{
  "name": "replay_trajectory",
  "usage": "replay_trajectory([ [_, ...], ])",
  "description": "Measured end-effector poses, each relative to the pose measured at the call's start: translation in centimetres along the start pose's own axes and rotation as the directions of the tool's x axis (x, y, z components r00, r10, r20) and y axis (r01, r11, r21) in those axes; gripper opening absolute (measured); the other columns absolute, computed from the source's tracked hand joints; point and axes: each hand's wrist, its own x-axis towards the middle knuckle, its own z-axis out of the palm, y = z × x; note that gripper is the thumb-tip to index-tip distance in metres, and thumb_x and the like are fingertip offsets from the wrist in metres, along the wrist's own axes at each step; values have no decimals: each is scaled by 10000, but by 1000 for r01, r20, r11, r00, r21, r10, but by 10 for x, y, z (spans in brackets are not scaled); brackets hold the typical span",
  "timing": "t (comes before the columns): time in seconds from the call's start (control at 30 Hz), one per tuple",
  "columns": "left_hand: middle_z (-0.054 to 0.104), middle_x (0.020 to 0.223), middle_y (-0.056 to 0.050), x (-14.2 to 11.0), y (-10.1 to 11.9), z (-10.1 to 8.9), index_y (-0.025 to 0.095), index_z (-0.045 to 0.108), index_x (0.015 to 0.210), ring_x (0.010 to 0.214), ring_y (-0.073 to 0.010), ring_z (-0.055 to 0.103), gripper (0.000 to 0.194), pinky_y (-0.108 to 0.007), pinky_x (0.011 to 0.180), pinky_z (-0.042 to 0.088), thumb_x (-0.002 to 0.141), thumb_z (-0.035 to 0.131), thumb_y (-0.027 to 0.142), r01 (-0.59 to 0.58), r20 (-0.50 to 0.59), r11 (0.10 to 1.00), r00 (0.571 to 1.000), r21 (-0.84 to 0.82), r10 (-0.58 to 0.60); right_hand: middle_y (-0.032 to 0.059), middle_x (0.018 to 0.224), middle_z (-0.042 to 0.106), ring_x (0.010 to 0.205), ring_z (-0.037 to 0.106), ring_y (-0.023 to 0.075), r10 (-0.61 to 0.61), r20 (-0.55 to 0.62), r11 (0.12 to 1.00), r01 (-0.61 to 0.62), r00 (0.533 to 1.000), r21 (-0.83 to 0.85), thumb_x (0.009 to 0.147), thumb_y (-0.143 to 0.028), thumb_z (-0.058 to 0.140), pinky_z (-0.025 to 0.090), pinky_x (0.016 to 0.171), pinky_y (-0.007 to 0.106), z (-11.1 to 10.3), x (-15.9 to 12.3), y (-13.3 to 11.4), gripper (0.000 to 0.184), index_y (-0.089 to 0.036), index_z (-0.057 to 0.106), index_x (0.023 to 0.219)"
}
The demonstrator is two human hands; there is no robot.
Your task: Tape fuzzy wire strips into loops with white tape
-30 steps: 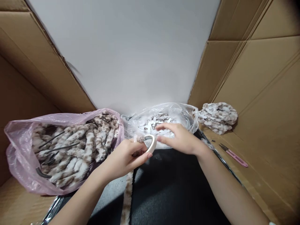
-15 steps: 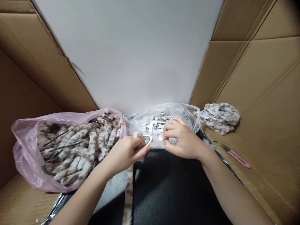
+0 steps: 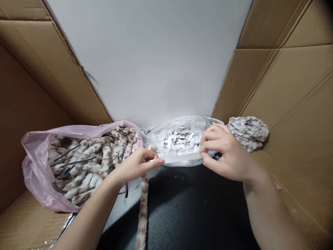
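Stretched low over the near side of a clear plastic bag (image 3: 205,122), the pale tape strip (image 3: 183,158) spans the gap between the person's two hands. As I read it, a length is being drawn out and held straight; handling it from here calls for even tension and a steady pinch at each end, so that it neither folds nor sticks to itself. Its long axis lies almost level, one end at 9 o'clock, the other just short of 3, slightly higher towards the right. The left hand (image 3: 139,163) pinches one end between thumb and fingers, while the right hand (image 3: 225,152) grips the other with its fingers curled in. A narrow furry band (image 3: 143,211) hangs from beneath the left hand towards 6 o'clock, across the dark tabletop (image 3: 187,211); whether those fingers also hold it I cannot tell. Just past the strip, around 12 o'clock, a heap of white slips (image 3: 179,138) lies in the clear bag. At 9 o'clock a pink bag (image 3: 32,189) stands open, full of furry lengths (image 3: 88,173) with dark stems poking out. Beyond the right hand, near 2 o'clock, sits a furry bundle (image 3: 248,133) against the cardboard (image 3: 299,104), and towards 4 o'clock a bit of pink handle (image 3: 278,186) shows beside the forearm, the rest hidden.
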Motion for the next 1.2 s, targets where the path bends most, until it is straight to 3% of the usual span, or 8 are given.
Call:
replay_trajectory([
  [0.1,375,543,41,0,1,-1,137,586,638,498,-82,316,419,-206,454,225,877,513,473,-21,-49,998,999,59,24,-5,698,607,775,541,205,100,68,995,-98,993,-34,763,-171,556,296,984,473,2,-1,7,190,-225,566,581],
  [0.2,359,529,41,-2,8,-1,146,541,587,488,-83,318,426,-215,457,226,893,499,440,-55,-99,984,992,169,72,33,735,620,814,563,252,308,158,949,-290,938,-126,795,-341,606,284,985,536,6,-3,22,221,-218,615,612],
  [0.3,341,496,44,-2,15,3,156,522,558,454,-84,292,413,-234,450,202,897,498,391,-77,-131,949,984,306,123,89,854,638,893,569,310,426,134,900,-403,895,-167,786,-518,608,333,942,558,11,-2,25,332,-193,648,732],
  [0.43,300,457,52,-3,20,12,170,447,506,429,-86,272,413,-257,463,175,880,523,329,-113,-144,877,969,468,202,92,1135,619,1124,515,299,246,160,965,-257,956,51,843,-462,566,380,976,473,31,4,4,343,-212,599,1075],
  [0.6,363,467,39,-6,22,18,173,461,538,442,-97,332,388,-258,484,184,886,521,336,-134,-129,816,960,562,247,101,1223,596,1201,494,295,50,348,972,-126,936,198,767,-276,632,197,1112,543,65,9,-10,482,-219,503,1228],
  [0.9,391,482,27,-7,24,17,180,436,541,450,-108,346,397,-254,491,185,882,518,365,-84,-144,811,968,579,203,-20,704,601,740,583,167,91,300,974,-147,950,170,794,-105,488,262,1051,525,64,12,-3,142,-212,571,836],
  [1.03,402,494,21,-6,22,18,178,416,539,457,-108,352,423,-253,494,193,893,491,396,-32,-166,831,975,556,148,-61,564,512,607,531,135,112,341,976,-168,933,138,774,-115,531,311,1015,488,62,9,-10,107,-207,520,720],
  [1.2,385,497,28,-5,23,19,171,411,536,471,-100,337,437,-248,490,206,902,465,404,-35,-163,886,979,462,123,-24,635,558,642,520,134,51,320,994,-80,946,79,865,-268,559,339,966,435,64,10,-16,244,-182,500,644],
])
